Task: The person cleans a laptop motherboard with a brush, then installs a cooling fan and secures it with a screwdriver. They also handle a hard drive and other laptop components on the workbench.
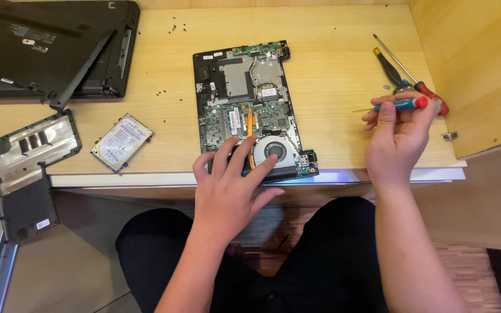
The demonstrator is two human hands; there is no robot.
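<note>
An opened laptop base lies on the wooden desk, its green circuit board, copper heat pipe and round cooling fan exposed. My left hand rests flat on its near edge, fingers spread beside the fan. My right hand is raised to the right of the laptop and grips a small blue-handled screwdriver, tip pointing left.
Two more screwdrivers lie at the right by a wooden side panel. A silver hard drive sits left of the laptop. A black bottom cover and a closed black laptop shell lie at far left. Tiny screws are scattered about.
</note>
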